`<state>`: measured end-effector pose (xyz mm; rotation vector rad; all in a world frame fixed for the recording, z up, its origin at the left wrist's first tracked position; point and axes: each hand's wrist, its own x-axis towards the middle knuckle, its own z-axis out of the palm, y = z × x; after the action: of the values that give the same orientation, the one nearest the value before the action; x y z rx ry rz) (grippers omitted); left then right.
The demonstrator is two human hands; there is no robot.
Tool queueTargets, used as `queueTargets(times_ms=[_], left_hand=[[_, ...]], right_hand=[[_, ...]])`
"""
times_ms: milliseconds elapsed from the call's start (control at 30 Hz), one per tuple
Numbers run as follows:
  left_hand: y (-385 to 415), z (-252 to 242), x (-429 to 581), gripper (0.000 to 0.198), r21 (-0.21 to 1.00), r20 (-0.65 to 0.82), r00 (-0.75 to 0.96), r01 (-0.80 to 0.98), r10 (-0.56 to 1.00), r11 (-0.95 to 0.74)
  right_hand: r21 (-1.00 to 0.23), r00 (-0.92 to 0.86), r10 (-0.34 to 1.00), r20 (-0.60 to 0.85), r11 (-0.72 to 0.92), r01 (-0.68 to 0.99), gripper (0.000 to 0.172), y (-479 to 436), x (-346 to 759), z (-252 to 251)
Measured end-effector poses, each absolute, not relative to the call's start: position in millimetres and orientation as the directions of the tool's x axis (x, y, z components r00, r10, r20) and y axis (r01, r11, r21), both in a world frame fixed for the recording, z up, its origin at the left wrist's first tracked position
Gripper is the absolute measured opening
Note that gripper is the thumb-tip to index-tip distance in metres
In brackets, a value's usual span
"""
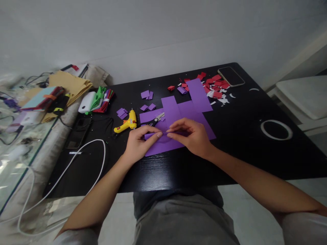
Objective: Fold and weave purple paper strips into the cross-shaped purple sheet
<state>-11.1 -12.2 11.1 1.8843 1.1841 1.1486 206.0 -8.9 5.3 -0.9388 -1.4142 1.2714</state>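
Both hands meet over purple paper near the front middle of the black table. My left hand [141, 141] pinches one side of a folded purple paper strip [165, 135], thumb below and fingers above. On the other side of the same strip, my right hand [192, 136] pinches it between thumb and fingertips. Larger purple sheets [189, 110] lie overlapped beneath and behind the hands. Scissors [155, 120] rest on the paper just beyond my left hand, their handles partly covered. A yellow glue gun [127, 123] lies left of the scissors.
Small purple folded pieces [146, 95] are scattered behind the glue gun. Red and white scraps [216, 86] lie at the back right beside a phone [231, 76]. A white ring [276, 130] sits at right. A white cable [103, 153] loops at left; another phone [78, 133] lies there.
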Motion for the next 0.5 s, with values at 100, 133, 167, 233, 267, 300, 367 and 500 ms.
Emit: queueTargets(times_ms=[100, 133, 167, 233, 267, 300, 367, 500], left_hand=[[-13, 13, -10, 0.014, 0.846, 0.326, 0.220, 0.367, 0.919, -0.388], [-13, 14, -10, 0.015, 0.851, 0.319, 0.218, 0.362, 0.922, -0.380], [-13, 14, -10, 0.015, 0.858, 0.310, 0.216, 0.357, 0.926, -0.370], [-12, 15, -10, 0.016, 0.870, 0.296, 0.205, 0.347, 0.933, -0.352], [-11, 15, -11, 0.017, 0.876, 0.291, 0.191, 0.342, 0.938, -0.341], [-10, 16, -13, 0.018, 0.883, 0.284, 0.171, 0.337, 0.943, -0.327], [-7, 15, -16, 0.019, 0.903, 0.264, 0.117, 0.318, 0.957, -0.288], [-1, 14, -22, 0.022, 0.952, 0.200, 0.009, 0.236, 0.980, -0.197]], right_hand=[[-0.988, -0.237, 0.960, 0.147, 0.133, -0.073, 0.023, -9, 207, 7], [-0.989, -0.239, 0.960, 0.145, 0.131, -0.072, 0.023, -9, 207, 8], [-0.989, -0.239, 0.960, 0.146, 0.133, -0.070, 0.024, -9, 207, 8], [-0.988, -0.235, 0.960, 0.150, 0.140, -0.062, 0.024, -8, 207, 9], [-0.988, -0.230, 0.961, 0.151, 0.140, -0.059, 0.024, -7, 208, 9], [-0.988, -0.223, 0.963, 0.150, 0.140, -0.060, 0.025, -5, 208, 9], [-0.989, -0.206, 0.968, 0.145, 0.133, -0.070, 0.029, -1, 210, 8], [-0.989, -0.172, 0.977, 0.124, 0.109, -0.096, 0.035, 7, 212, 4]])
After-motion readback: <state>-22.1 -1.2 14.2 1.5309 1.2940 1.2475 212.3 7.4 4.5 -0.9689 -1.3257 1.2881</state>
